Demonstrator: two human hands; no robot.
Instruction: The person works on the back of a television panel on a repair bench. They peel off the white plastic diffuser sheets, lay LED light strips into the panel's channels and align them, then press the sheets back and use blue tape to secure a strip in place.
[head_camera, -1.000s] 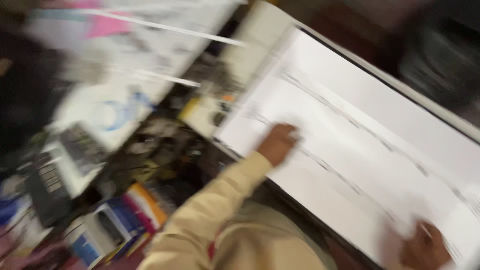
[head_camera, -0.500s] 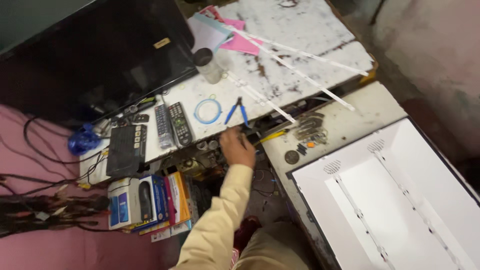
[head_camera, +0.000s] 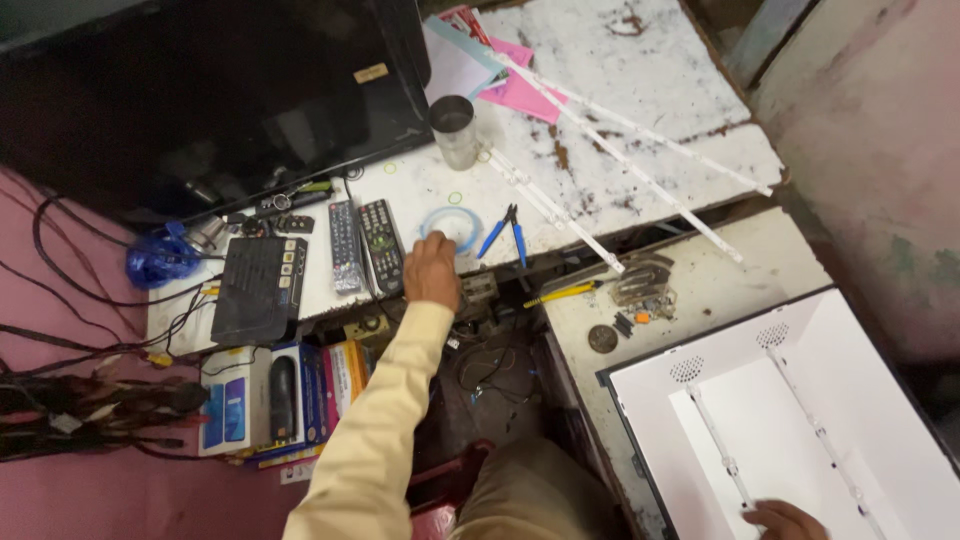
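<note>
A large flat black television screen (head_camera: 200, 95) fills the ten-to-twelve o'clock corner, dark and glossy, with a small yellowish rectangular label (head_camera: 370, 73) near its right edge. At eight o'clock, a row of upright cardboard boxes: a white-and-blue box (head_camera: 228, 410), a black-and-blue package (head_camera: 287, 395), then orange and yellow cartons (head_camera: 343, 372). A blue crumpled plastic bag (head_camera: 155, 260) sits at nine o'clock.

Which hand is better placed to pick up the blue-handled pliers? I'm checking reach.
Left, probably. The left hand rests on the worktable just beside the blue-handled pliers; the right hand is far off on the white panel.
</note>
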